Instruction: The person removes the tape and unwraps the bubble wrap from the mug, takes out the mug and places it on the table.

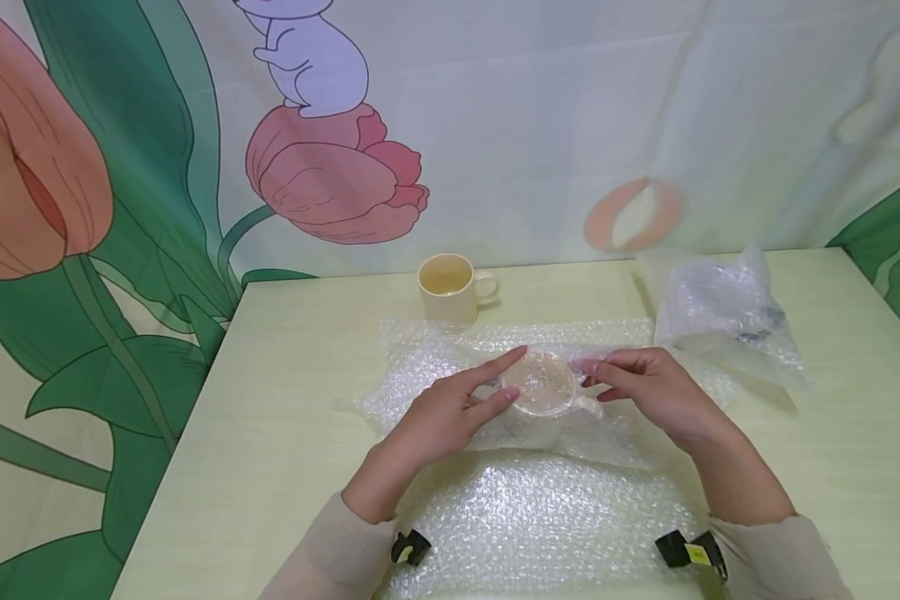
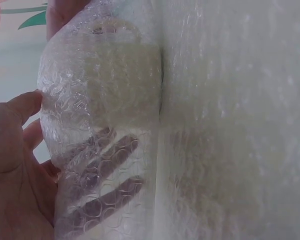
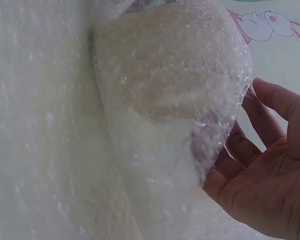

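A pale mug stands upright inside clear bubble wrap, its round top facing up and its handle toward the right. My left hand is at the mug's left, index fingertip and thumb touching the wrapped rim. In the left wrist view its other fingers show through the wrap, which lies between them and the thumb. At the mug's right, my right hand pinches the edge of the wrap. Some right fingertips are partly covered by the film in the right wrist view.
An unwrapped cream mug stands behind the wrap, handle to the right. At the back right lies a bubble-wrapped bundle, its contents unclear. A printed cloth hangs along the back edge of the pale table.
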Motion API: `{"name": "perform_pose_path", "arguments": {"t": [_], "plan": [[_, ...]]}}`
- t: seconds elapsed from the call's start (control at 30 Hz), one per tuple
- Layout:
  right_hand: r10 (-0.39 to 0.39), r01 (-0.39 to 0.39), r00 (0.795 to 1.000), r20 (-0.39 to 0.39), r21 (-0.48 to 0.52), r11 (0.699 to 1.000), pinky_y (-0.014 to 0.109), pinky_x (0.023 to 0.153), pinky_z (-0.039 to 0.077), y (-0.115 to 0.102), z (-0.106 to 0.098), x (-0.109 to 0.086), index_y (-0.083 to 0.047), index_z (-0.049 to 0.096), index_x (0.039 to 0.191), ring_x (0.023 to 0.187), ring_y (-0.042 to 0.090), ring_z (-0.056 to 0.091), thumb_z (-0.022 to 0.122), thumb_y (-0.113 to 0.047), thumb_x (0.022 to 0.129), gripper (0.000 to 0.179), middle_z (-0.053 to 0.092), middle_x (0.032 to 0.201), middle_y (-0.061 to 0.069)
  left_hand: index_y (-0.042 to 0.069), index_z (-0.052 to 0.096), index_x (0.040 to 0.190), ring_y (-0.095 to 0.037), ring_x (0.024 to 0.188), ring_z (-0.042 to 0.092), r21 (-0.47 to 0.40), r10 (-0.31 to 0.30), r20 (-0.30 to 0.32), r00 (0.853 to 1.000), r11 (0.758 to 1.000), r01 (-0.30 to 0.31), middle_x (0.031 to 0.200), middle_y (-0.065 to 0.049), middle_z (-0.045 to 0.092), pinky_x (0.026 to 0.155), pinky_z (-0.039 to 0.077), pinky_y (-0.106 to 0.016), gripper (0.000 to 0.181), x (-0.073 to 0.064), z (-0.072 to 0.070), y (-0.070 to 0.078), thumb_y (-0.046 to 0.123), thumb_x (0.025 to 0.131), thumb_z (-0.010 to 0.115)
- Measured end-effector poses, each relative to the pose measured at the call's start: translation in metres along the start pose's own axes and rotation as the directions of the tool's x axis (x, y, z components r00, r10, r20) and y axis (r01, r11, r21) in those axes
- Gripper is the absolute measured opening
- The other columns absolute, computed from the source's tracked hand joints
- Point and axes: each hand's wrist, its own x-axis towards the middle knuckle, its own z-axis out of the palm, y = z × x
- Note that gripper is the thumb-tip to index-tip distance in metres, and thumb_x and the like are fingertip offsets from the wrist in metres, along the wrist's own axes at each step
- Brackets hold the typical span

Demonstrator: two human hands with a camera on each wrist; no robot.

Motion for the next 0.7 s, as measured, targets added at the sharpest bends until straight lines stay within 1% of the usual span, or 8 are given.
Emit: {"name": "perform_pose_path", "arguments": {"t": [0.1,0.2,0.3,0.4,0.53,0.6,0.7], "plan": [[-0.004,0.004,1.0,-0.008,0.002,1.0,0.032,0.09,0.06,0.0,0.0002,0.0004,-0.001,0.075,0.123,0.103,0.009,0.07,0.064,-0.023,0.104,0.032,0.077,0.11,-0.008,0.067,0.026,0.152,-0.024,0.12,0.067,0.017,0.004,-0.01,1.0,1.0,-0.004,0.151,-0.003,0.059,0.102,0.053,-0.053,0.054,-0.0003,-0.0003,0.0009,0.059,0.104,0.05],[-0.008,0.008,1.0,-0.019,0.016,1.0,0.032,0.09,0.06,0.0003,0.0008,0.0012,0.003,0.074,0.122,0.102,0.009,0.071,0.063,-0.021,0.104,0.032,0.077,0.105,-0.009,0.064,0.028,0.153,-0.026,0.117,0.07,0.02,0.018,-0.03,0.999,1.0,-0.017,0.142,-0.007,0.066,0.098,0.054,-0.053,0.055,-0.0009,-0.0006,0.0021,0.057,0.104,0.052],[-0.014,0.016,0.999,-0.041,0.051,0.999,0.031,0.088,0.061,0.0012,0.0013,0.0019,0.008,0.072,0.119,0.098,0.009,0.072,0.061,-0.02,0.105,0.033,0.077,0.099,-0.01,0.054,0.038,0.152,-0.028,0.112,0.073,-0.003,0.036,-0.055,0.998,0.999,-0.036,0.137,-0.011,0.068,0.095,0.056,-0.053,0.051,-0.0015,0.0002,0.0025,0.052,0.104,0.056],[-0.024,0.031,0.997,-0.069,0.108,0.994,0.03,0.087,0.061,0.0016,0.0018,0.0025,0.012,0.07,0.116,0.094,0.01,0.073,0.059,-0.02,0.107,0.035,0.077,0.094,-0.009,0.042,0.046,0.142,-0.03,0.113,0.074,-0.054,0.035,-0.073,0.997,0.998,-0.039,0.141,-0.014,0.066,0.095,0.057,-0.052,0.042,-0.002,0.0008,0.0032,0.048,0.103,0.06],[-0.028,0.043,0.995,-0.094,0.167,0.985,0.028,0.086,0.061,0.0019,0.002,0.0032,0.007,0.072,0.112,0.091,0.012,0.075,0.058,-0.022,0.107,0.032,0.078,0.093,-0.007,0.031,0.048,0.128,-0.028,0.112,0.075,-0.109,0.035,-0.081,0.996,0.993,-0.044,0.14,-0.015,0.067,0.095,0.057,-0.05,0.033,-0.0021,0.0016,0.003,0.045,0.103,0.063],[-0.02,0.039,0.995,-0.101,0.193,0.98,0.027,0.086,0.061,0.0016,0.0021,0.0035,0.003,0.073,0.11,0.09,0.013,0.076,0.058,-0.023,0.107,0.029,0.078,0.092,-0.007,0.029,0.05,0.125,-0.027,0.11,0.075,-0.108,0.042,-0.086,0.995,0.993,-0.051,0.139,-0.014,0.067,0.093,0.057,-0.049,0.03,-0.0018,0.0018,0.0028,0.044,0.103,0.063],[-0.006,0.032,0.994,-0.11,0.235,0.971,0.026,0.085,0.061,0.0007,0.0019,0.0034,-0.002,0.074,0.109,0.088,0.012,0.077,0.058,-0.023,0.107,0.026,0.079,0.092,-0.007,0.03,0.055,0.127,-0.025,0.109,0.076,-0.075,0.055,-0.082,0.995,0.995,-0.062,0.137,-0.01,0.069,0.09,0.058,-0.047,0.028,-0.0015,0.0023,0.0024,0.045,0.104,0.061]]}}
